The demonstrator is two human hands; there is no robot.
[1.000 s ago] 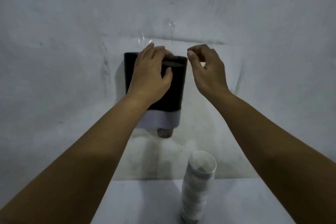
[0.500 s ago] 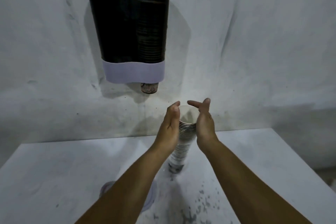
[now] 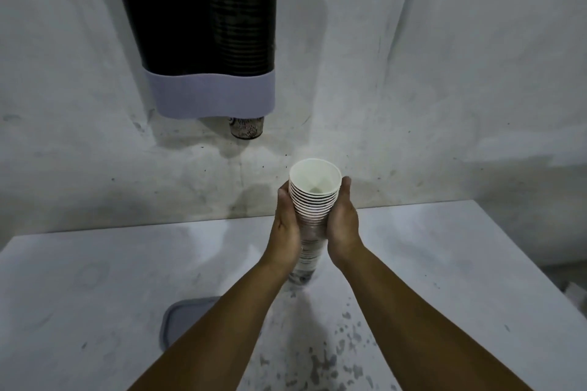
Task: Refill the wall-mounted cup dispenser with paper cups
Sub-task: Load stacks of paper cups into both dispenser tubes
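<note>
A tall stack of white paper cups (image 3: 314,197) stands upright on the white table (image 3: 95,279). My left hand (image 3: 286,225) and my right hand (image 3: 344,222) press against its two sides just below the top rims. The wall-mounted cup dispenser (image 3: 197,25) hangs up and to the left, a dark see-through tube with a pale lilac band at its bottom. Ribbed cup rims show inside it, and one printed cup bottom (image 3: 246,127) pokes out below the band.
A grey lid (image 3: 184,320) lies flat on the table beside my left forearm. Dark speckles mark the table near its front. The stained white wall (image 3: 444,73) rises straight behind the table's back edge.
My hands came down from the dispenser's top to the cup stack on the table and have closed on both its sides. The view tilted downward.
</note>
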